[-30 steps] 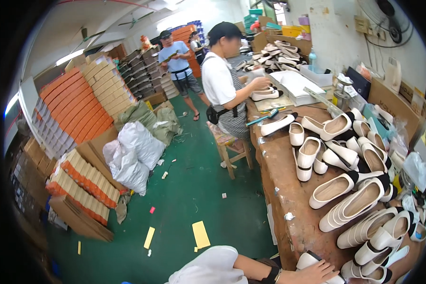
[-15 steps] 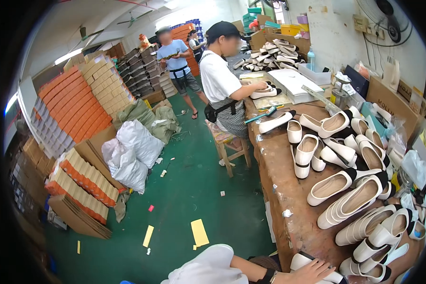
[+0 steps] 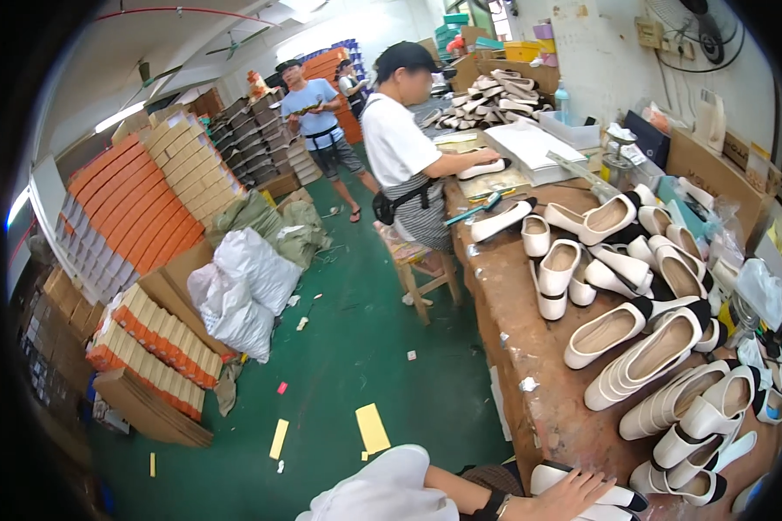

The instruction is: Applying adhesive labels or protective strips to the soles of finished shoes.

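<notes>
— How is the left hand (image 3: 573, 497) held?
— Palm down, with the forearm (image 3: 460, 495) stretched rightward from a white sleeve (image 3: 378, 488). The fingers are extended and slightly parted, laid across white shoes (image 3: 551, 478) at the table's near edge; these are touched, and no closed grip is shown
— And the right hand?
— Its state cannot be told; it is out of view
— Is the way crowded?
— Just to the right, the table (image 3: 511, 369) is taken up by stacked pale shoes (image 3: 682, 391), with more loose pairs (image 3: 608, 334) strewn beyond
— And farther off?
— A wooden stool (image 3: 434, 282) is occupied by a co-worker (image 3: 400, 139); across the green floor, white sacks (image 3: 256, 273) and orange boxes (image 3: 135, 204) are piled
</notes>
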{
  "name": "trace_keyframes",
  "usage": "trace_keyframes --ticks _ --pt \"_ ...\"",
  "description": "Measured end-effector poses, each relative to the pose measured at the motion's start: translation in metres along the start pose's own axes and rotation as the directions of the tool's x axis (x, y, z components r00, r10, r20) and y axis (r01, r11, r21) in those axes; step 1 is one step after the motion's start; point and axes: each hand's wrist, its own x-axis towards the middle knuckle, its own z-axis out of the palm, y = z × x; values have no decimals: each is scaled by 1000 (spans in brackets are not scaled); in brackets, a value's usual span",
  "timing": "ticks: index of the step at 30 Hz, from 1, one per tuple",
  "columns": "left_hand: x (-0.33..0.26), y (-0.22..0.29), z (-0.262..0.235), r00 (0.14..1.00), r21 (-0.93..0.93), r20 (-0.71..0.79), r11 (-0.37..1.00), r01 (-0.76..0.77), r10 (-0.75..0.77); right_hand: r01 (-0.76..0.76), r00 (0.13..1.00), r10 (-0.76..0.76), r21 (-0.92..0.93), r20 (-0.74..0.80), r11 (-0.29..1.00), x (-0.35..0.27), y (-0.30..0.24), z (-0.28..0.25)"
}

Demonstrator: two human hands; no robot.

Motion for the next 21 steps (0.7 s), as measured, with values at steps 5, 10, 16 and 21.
trace_keyframes --ticks 5,10,16,21 --pt "9 14 4 999 -73 -26 997 -28 26 -319 885 390 -281 254 905 -36 -1 -4" --pt "9 17 1 1000 -13 -21 1000 -4 4 -302 871 374 -253 317 919 -13 5 -5" --pt "6 6 4 1000 26 -20 999 18 -18 -220 959 212 24 190 975 8 47 27" --pt "1 22 8 999 29 2 999 35 -35 59 990 -90 254 111 965 -7 181 37"
